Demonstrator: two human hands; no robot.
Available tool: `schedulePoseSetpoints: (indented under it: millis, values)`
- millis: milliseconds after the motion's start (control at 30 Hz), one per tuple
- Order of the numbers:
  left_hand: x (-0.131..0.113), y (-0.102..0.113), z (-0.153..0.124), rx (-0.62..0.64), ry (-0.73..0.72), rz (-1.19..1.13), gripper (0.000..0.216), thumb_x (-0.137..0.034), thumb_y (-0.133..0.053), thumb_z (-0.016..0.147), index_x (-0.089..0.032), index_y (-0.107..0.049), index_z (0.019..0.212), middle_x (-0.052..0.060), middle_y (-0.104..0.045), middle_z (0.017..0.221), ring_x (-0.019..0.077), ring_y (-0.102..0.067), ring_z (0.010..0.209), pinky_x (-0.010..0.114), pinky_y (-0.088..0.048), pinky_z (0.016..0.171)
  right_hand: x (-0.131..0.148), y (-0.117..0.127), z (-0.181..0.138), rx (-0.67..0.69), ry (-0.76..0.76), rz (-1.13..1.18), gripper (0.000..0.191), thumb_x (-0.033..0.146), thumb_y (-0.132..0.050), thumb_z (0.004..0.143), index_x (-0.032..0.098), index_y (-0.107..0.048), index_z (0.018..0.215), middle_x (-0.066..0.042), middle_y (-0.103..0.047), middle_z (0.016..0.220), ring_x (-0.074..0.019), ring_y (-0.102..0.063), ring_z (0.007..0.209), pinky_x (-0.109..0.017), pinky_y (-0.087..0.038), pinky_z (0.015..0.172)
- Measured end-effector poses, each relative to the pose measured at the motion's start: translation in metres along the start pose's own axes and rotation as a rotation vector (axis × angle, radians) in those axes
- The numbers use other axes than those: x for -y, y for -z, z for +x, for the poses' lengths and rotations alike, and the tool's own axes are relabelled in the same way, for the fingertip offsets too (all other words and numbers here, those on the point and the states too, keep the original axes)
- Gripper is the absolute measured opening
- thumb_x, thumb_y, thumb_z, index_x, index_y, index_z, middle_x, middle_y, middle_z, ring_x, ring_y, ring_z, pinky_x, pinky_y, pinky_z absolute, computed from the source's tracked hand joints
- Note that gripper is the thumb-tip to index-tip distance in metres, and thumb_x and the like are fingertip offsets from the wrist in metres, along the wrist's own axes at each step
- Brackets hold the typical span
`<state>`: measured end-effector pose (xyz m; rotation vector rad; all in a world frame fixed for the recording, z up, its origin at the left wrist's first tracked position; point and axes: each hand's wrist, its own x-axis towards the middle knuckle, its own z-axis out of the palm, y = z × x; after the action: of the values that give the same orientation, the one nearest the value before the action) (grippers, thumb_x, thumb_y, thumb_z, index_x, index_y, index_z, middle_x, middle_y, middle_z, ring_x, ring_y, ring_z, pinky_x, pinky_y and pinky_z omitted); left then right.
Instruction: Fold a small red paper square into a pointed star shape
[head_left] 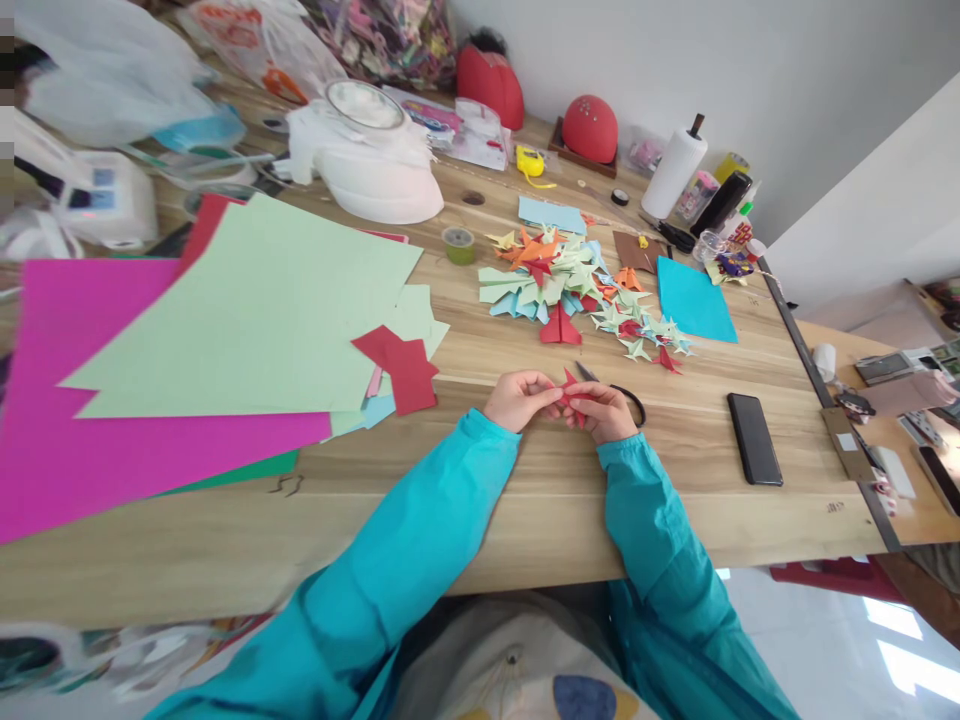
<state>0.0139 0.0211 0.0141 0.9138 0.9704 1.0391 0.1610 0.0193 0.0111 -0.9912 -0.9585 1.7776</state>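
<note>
Both of my hands meet over the wooden table [525, 500], pinching a small folded red paper piece [572, 392]. My left hand [517, 398] grips its left side with fingers curled. My right hand [606, 410] holds the right side, fingers closed on the paper. Black-handled scissors [616, 390] lie just behind my right hand, partly hidden by it. A heap of folded paper shapes [577, 290] in green, blue, orange and red lies farther back.
Large sheets of pink [90, 400] and pale green paper [262, 310] fan out at left, with red scraps [401, 365]. A black phone [754, 438] lies at right, a blue sheet [694, 300] behind it. A tape roll [459, 243], white machine [367, 160] and paper towel roll [675, 170] stand at the back.
</note>
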Motion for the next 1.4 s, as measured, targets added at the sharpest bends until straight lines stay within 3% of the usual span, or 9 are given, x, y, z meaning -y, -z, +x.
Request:
schedulePoseSetpoints:
  millis: [667, 1167, 1400]
  values:
    - [-0.001, -0.002, -0.002, -0.050, -0.060, 0.093, 0.033, -0.043, -0.069, 0.055, -0.015, -0.052, 0.062, 0.000, -0.060, 0.044, 0.0138, -0.056, 0.041, 0.027, -0.047, 0.046, -0.006, 0.005, 0.003, -0.017, -0.007, -0.061, 0.018, 0.024, -0.071, 0.055, 0.014, -0.066, 0.069, -0.001, -0.064, 0.052, -0.0107, -0.055, 0.042, -0.022, -0.040, 0.040]
    - [0.000, -0.001, -0.001, -0.036, -0.014, -0.020, 0.034, -0.035, -0.074, 0.051, -0.012, -0.055, 0.067, 0.001, -0.062, 0.049, 0.0139, -0.058, 0.045, 0.028, -0.048, 0.050, -0.008, 0.004, 0.003, -0.027, 0.054, -0.041, 0.021, 0.022, -0.074, 0.053, 0.015, -0.064, 0.070, 0.000, -0.064, 0.055, -0.0101, -0.057, 0.047, -0.023, -0.047, 0.049]
    - [0.005, 0.001, 0.001, -0.055, -0.017, -0.033, 0.034, -0.030, -0.076, 0.049, -0.012, -0.054, 0.068, 0.000, -0.061, 0.049, 0.0119, -0.058, 0.046, 0.024, -0.046, 0.050, -0.011, 0.007, 0.005, 0.039, 0.056, -0.030, 0.020, 0.024, -0.071, 0.059, 0.016, -0.063, 0.074, 0.000, -0.065, 0.059, -0.0099, -0.058, 0.050, -0.021, -0.046, 0.049]
